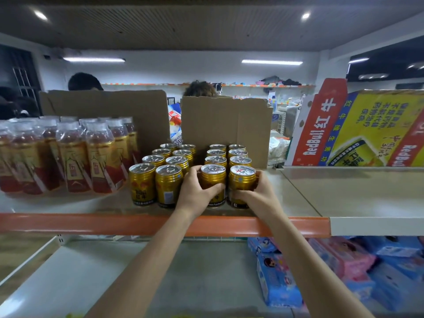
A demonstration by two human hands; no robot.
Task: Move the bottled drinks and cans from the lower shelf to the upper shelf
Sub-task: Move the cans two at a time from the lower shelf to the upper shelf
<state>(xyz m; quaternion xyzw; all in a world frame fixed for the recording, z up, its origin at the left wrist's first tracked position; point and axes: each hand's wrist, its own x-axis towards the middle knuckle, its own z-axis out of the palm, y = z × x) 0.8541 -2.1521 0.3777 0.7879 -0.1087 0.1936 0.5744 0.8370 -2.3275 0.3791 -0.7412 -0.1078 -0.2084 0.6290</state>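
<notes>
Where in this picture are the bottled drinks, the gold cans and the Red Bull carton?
bottled drinks point(74, 161): head view, label of a front bottle.
gold cans point(168, 187): head view, side of a front can.
Red Bull carton point(376, 120): head view, its yellow side panel.

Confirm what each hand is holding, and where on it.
Left hand grips one gold can around its side wall; right hand grips the neighbouring gold can likewise.
</notes>
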